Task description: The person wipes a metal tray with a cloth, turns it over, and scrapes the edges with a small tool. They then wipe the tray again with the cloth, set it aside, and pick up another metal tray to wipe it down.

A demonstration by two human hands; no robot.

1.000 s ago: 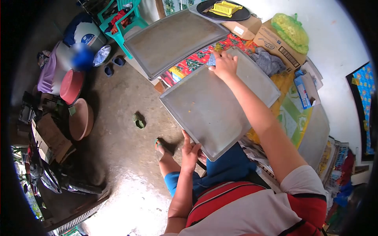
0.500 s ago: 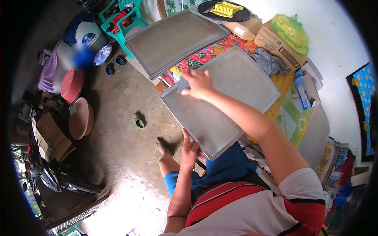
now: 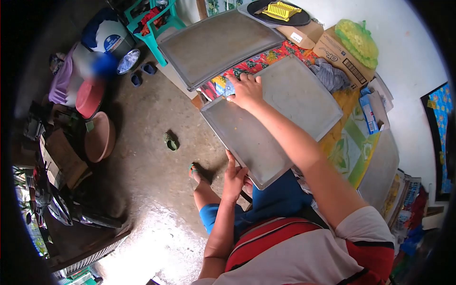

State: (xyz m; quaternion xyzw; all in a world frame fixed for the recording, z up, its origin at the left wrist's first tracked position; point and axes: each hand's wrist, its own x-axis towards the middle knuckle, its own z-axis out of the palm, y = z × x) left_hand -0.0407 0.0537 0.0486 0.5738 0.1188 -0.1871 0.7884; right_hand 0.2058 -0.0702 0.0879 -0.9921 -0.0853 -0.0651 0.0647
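Note:
A flat grey metal baking tray (image 3: pixel 289 104) with a raised rim lies slanted in front of me, its near corner over my lap. At its near left edge, my left hand (image 3: pixel 233 183) grips the rim, index finger stretched along the side. My right hand (image 3: pixel 248 91) is at the far left edge of the tray, fingers bent over a small blue-grey piece that looks like a cloth (image 3: pixel 229 89), mostly covered by the hand. A few small crumbs show on the tray surface. Behind it lies another baking tray (image 3: pixel 221 45), browner on its face.
A red patterned tablecloth (image 3: pixel 289 51) shows beneath the trays. Cardboard boxes (image 3: pixel 339 54), a yellow-green bag (image 3: pixel 356 42) and a yellow rack (image 3: pixel 281 10) stand at the back. Basins (image 3: pixel 99 137) sit on the floor at left, with a green shoe (image 3: pixel 171 141) nearer.
My right hand has moved from the tray's left surface up to its far left edge, the blue-grey piece with it. My left hand keeps its hold on the rim. The view has shifted slightly.

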